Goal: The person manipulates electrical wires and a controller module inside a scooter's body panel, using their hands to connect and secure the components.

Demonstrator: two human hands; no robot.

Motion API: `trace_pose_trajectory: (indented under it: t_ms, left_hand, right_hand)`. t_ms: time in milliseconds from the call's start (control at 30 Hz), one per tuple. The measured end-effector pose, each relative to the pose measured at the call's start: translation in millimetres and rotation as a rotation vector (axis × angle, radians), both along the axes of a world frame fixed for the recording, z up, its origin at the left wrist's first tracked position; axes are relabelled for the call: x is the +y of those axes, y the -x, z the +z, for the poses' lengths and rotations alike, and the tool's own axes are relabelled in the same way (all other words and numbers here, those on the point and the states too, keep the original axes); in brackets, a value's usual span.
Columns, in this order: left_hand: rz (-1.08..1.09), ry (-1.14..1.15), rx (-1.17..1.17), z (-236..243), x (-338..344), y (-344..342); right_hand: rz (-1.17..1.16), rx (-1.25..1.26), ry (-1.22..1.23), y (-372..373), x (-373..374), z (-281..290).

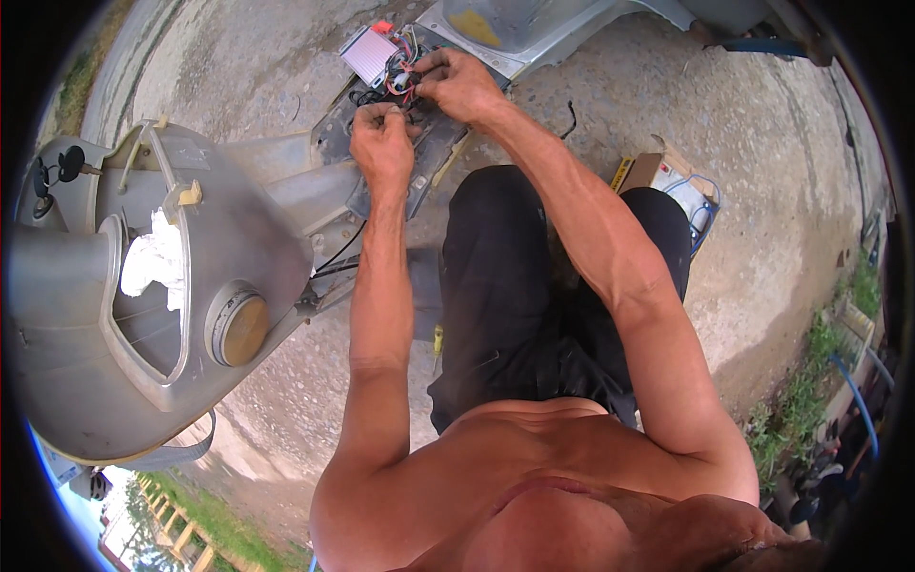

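Observation:
Both of my hands work at a tangle of coloured wires [400, 78] in the open floor of a grey scooter. My left hand [383, 143] is closed, pinching black wires just below the bundle. Above it, my right hand [459, 84] pinches red and black wires at the bundle's right side. A ribbed silver controller box [370, 52] sits directly left of the wires, touching them. The dark metal floor frame [334, 124] lies under both hands.
The scooter's grey front panel [219, 229] with a white rag [157, 262] in its pocket fills the left. A key [67, 164] sits in the ignition. An open cardboard box [667, 176] with blue cable lies right on the concrete. A yellow-handled screwdriver [437, 343] lies by my knee.

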State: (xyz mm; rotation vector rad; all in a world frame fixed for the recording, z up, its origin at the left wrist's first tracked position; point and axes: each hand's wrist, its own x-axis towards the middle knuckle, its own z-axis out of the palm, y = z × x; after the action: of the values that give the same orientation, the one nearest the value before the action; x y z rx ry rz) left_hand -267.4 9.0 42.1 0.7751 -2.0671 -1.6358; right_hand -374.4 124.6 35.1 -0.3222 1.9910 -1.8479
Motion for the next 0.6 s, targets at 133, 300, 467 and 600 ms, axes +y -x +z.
trace_pose_trajectory:
  t_ms: [133,300,467,600]
  left_hand:
    - [-0.021,0.073,-0.003,2,4,5]
    - [-0.070,-0.156,0.201,-11,-6,-1]
    - [-0.141,-0.024,0.085,-10,3,-3]
    - [-0.193,0.155,0.031,-5,2,-2]
  right_hand:
    - [0.155,-0.109,0.060,1,10,11]
    - [0.162,-0.173,0.138,1,17,20]
    - [0.154,-0.195,0.139,3,19,19]
    - [0.182,-0.220,0.269,0,23,16]
